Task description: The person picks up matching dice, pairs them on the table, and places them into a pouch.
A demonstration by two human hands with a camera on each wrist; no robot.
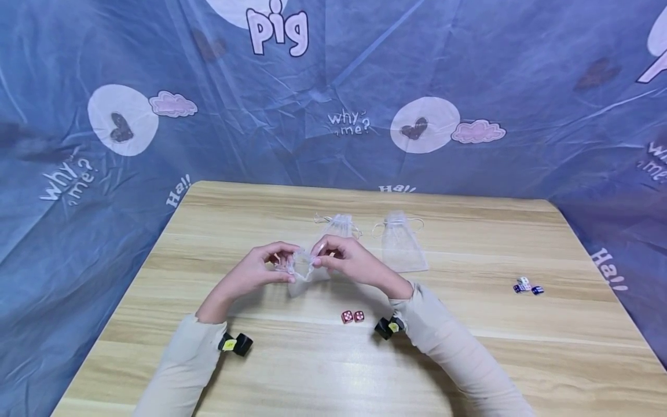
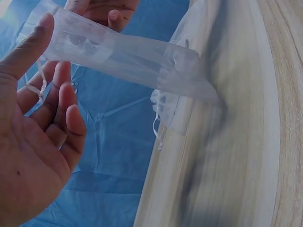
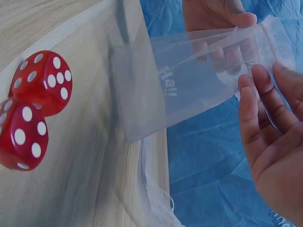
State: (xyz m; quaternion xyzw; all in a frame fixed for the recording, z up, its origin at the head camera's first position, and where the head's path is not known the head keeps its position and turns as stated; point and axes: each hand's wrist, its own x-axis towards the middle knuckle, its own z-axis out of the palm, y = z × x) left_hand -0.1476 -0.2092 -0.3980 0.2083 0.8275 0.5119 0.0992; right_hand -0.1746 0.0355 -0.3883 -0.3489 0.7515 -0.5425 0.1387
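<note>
Pointing open end up, sheer bag (image 3: 194, 80), long axis steep

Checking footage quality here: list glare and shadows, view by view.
Head: pale glare on the table, shadows beside the sleeves; left wrist: dim overall, dark shadow band along the table past the sheer bag; right wrist: soft shadow by the bag's lower end.

The pouch (image 2: 137, 56) looks like sheer gauze, the red dice (image 3: 45, 80) glossy plastic, the tabletop (image 1: 469, 353) smooth wood.
</note>
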